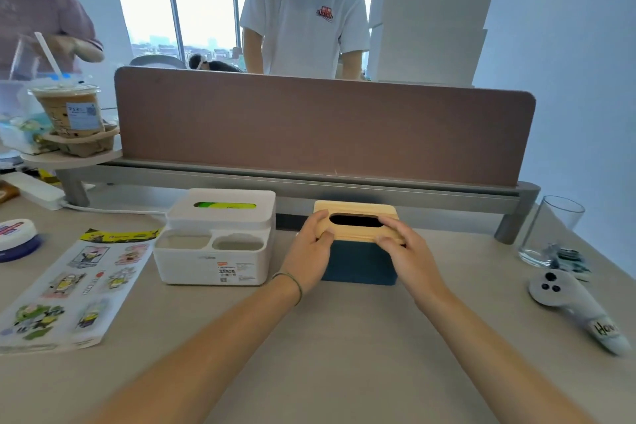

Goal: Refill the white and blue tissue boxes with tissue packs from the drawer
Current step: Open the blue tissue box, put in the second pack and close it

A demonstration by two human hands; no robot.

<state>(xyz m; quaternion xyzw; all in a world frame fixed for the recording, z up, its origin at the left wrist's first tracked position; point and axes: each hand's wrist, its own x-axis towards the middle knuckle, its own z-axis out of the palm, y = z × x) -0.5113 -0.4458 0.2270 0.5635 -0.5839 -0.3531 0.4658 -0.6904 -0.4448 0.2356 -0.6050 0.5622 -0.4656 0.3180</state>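
Blue tissue box (359, 262) sits dead centre, slot dark and seemingly empty, left hand (309, 248) and right hand (406, 248) curled, pinching its wooden lid (356, 217), while the white tissue box (220, 237) at nine o'clock shows green inside — looks half done.

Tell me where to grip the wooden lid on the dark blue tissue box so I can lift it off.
Grip the flat wooden lid by its two short ends, coming from the left and right. It overhangs the dark blue tissue box there, giving edges to catch. The left hand and right hand already sit at those ends, fingers curled over the rim. Then lift straight up, probably.
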